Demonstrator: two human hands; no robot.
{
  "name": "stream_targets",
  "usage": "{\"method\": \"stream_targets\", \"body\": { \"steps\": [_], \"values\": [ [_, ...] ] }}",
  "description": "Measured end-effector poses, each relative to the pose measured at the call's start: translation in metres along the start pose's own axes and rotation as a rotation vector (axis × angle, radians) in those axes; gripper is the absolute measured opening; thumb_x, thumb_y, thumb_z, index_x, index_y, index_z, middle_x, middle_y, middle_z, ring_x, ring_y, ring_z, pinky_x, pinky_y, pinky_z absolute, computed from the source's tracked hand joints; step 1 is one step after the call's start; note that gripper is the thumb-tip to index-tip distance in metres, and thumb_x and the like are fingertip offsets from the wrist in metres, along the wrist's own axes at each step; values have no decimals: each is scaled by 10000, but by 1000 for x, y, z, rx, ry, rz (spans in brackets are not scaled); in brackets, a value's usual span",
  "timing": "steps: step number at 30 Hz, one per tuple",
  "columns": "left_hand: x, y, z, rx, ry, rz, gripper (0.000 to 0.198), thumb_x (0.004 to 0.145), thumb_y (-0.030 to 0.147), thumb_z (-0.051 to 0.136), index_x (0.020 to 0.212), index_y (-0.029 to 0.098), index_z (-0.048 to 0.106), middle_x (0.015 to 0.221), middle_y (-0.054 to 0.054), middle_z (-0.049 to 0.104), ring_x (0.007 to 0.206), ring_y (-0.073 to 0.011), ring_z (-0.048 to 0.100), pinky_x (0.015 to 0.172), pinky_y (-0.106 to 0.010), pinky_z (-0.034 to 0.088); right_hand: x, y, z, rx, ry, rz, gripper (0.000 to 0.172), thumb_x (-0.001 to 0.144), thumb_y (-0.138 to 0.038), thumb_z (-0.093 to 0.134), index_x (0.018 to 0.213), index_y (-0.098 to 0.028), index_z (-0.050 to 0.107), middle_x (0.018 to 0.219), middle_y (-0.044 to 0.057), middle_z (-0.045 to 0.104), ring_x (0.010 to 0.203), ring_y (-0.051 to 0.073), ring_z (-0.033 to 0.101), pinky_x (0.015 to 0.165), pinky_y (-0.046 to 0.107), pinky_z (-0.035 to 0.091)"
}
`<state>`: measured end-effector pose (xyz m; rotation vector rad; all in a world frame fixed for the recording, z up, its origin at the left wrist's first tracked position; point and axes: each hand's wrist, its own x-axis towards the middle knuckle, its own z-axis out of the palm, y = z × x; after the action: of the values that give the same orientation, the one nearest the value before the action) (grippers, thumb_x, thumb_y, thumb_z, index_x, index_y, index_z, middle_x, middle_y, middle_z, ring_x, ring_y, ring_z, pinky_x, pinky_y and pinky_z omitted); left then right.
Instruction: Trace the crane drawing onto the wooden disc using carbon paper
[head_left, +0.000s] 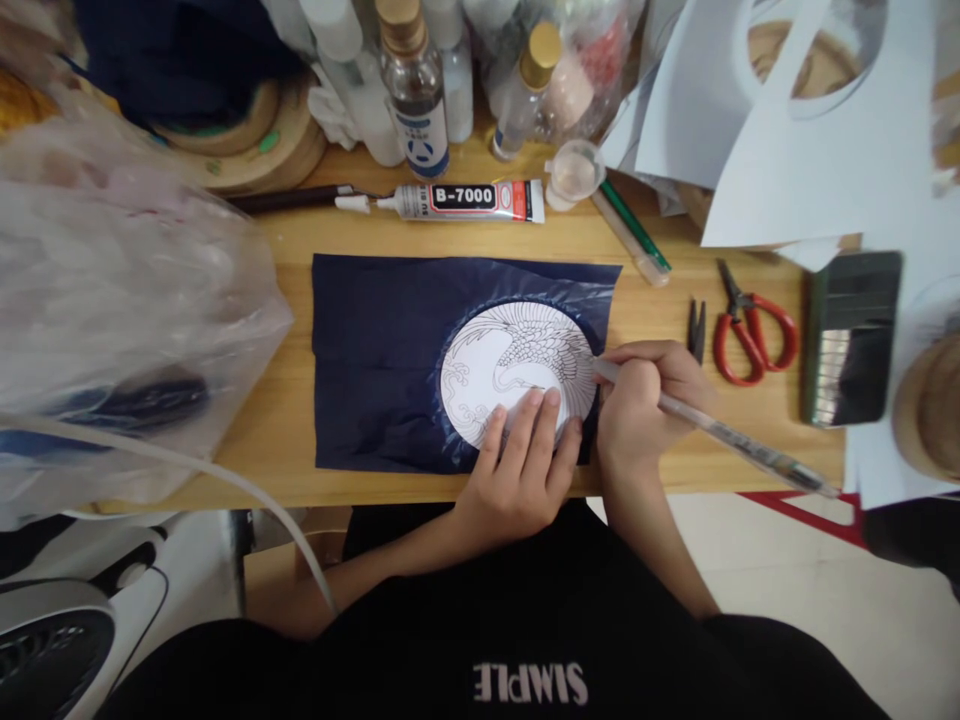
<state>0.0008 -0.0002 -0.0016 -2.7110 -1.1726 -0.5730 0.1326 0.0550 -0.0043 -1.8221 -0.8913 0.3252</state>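
A round white paper disc (502,360) printed with a line drawing of a crane lies on a dark blue sheet (375,370) on the wooden table (285,420). My left hand (525,470) rests flat on the disc's lower edge, fingers stretched out and pressing it down. My right hand (645,400) is closed around a clear pen (720,435), whose tip touches the disc's right edge near the bird's wing.
A B-7000 glue tube (465,200) and several bottles (412,90) stand behind the sheet. Red scissors (750,330), small tweezers (696,328), a phone (851,335) and cut white paper sheets (810,150) lie to the right. A big plastic bag (112,300) fills the left.
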Motion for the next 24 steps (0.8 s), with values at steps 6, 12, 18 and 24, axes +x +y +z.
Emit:
{"method": "stream_targets", "body": {
  "steps": [6, 12, 18, 24],
  "values": [
    [0, 0, 0, 21, -15, 14, 479, 937, 423, 541, 1279, 89, 569, 1329, -207, 562, 1241, -330, 556, 1049, -474, 429, 0, -2, -1, -14, 14, 42, 185, 633, -147, 418, 600, -200, 592, 483, -43, 553, 440, 104, 503, 468, 249, 424],
    [0, -1, 0, -4, -9, 7, 478, 942, 413, 542, 1276, 72, 566, 1341, -225, 543, 1236, -330, 560, 1080, -482, 395, 1, 1, -1, -52, -12, 3, 190, 643, -156, 427, 608, -200, 609, 491, -39, 567, 447, 108, 504, 485, 258, 436],
    [0, 0, 0, 8, 8, 5, 452, 937, 385, 548, 1269, 79, 578, 1320, -216, 567, 1241, -342, 553, 1037, -472, 435, 0, 2, 1, 3, 30, 7, 198, 628, -133, 427, 592, -201, 609, 482, -48, 562, 439, 100, 506, 456, 241, 405],
    [1, -2, -1, 19, 18, 12, 423, 906, 336, 582, 1253, 94, 593, 1290, -200, 594, 1213, -324, 581, 994, -439, 477, 1, -2, -1, 27, -21, -31, 205, 634, -129, 444, 588, -195, 632, 493, -49, 576, 431, 92, 505, 440, 234, 391]
  ]
}}
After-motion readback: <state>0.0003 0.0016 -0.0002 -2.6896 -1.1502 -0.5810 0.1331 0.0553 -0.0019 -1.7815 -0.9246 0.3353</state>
